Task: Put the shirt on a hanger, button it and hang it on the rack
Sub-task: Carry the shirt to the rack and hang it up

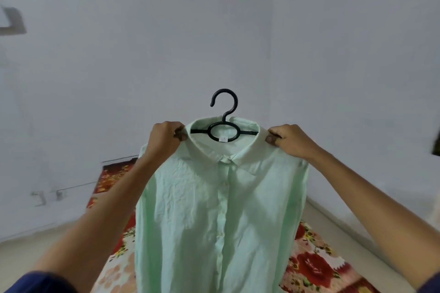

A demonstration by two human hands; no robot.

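A pale mint-green shirt (pixel 214 209) hangs on a black plastic hanger (pixel 223 123) held up in mid-air in front of me. Its front placket looks buttoned down the middle, and the collar lies folded around the hanger's neck. My left hand (pixel 166 135) pinches the shirt's left shoulder beside the collar. My right hand (pixel 290 139) pinches the right shoulder the same way. The hanger's hook sticks up free above the collar, catching on nothing. No rack is in view.
A floral red and cream bedspread (pixel 314 266) lies below the shirt. Plain white walls (pixel 142 54) meet in a corner at the right. Wall sockets (pixel 40 197) sit low on the left wall.
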